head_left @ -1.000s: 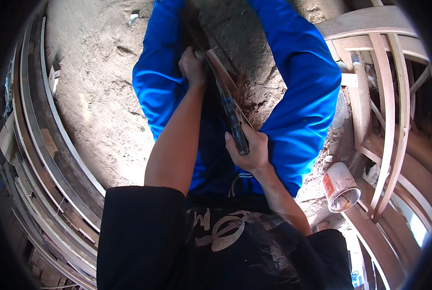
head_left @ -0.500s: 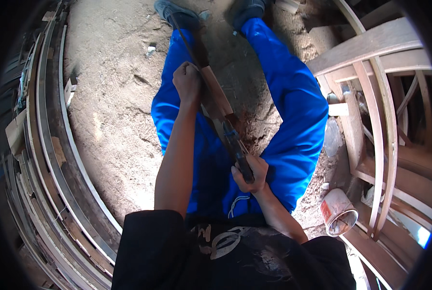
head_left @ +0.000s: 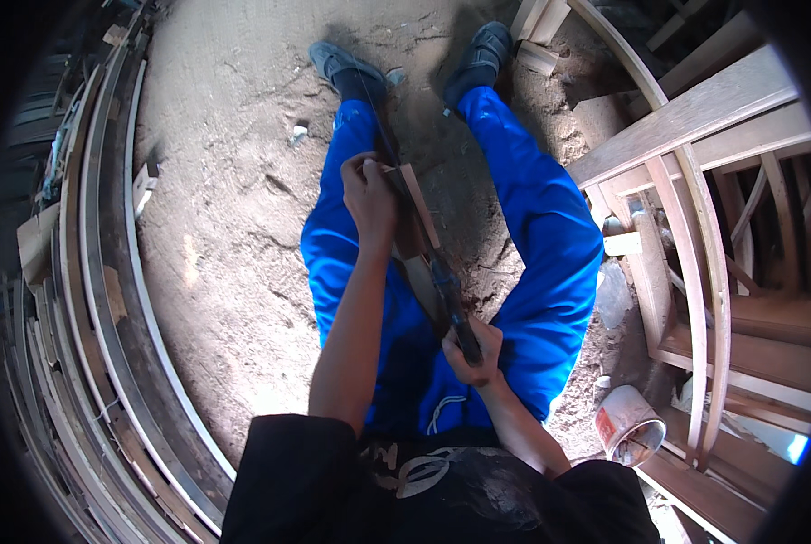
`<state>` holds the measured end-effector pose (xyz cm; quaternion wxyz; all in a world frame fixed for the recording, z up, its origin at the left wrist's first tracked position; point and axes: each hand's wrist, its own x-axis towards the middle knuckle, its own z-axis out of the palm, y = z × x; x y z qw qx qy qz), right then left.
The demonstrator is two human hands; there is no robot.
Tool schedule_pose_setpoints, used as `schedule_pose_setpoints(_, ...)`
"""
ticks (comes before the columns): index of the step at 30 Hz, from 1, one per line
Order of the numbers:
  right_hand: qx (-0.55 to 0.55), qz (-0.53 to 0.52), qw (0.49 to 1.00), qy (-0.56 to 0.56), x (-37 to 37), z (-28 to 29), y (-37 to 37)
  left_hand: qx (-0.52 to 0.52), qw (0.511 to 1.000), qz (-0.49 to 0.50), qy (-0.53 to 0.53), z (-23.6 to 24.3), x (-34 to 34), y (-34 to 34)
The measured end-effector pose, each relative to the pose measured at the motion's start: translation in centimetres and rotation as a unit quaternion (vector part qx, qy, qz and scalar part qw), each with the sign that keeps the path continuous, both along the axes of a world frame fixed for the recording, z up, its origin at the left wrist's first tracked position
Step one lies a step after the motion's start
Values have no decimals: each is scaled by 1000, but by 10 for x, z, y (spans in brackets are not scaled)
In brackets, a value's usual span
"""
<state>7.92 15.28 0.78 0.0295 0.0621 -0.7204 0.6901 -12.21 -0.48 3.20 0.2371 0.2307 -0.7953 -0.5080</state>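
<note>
A white tin point(head_left: 627, 424) with a red label stands on the dirt floor point(head_left: 224, 227) at the lower right of the frame, beside pale curved wooden frames point(head_left: 695, 272). In the centre, between blue trouser legs, the left hand point(head_left: 369, 192) closes around the upper end of a narrow brown wooden strip point(head_left: 419, 213). The right hand point(head_left: 471, 352) grips the dark handle of a tool point(head_left: 451, 299) lying along it.

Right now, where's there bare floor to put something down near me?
The dusty floor between your left leg and the stacked curved wooden strips is mostly bare. It is crowded on your right: wooden frames and a tin can sit close to your right leg.
</note>
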Motion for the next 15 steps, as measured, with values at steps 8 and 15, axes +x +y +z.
schedule_pose_setpoints(8, -71, 13, 997, 0, -3, 17, 7, -102, 986, -96, 89, 16, 29, 3)
schedule_pose_setpoints(15, -115, 39, 978, -172, 7, 93, 44, -346, 882, -272, 166, 27, 27, -53)
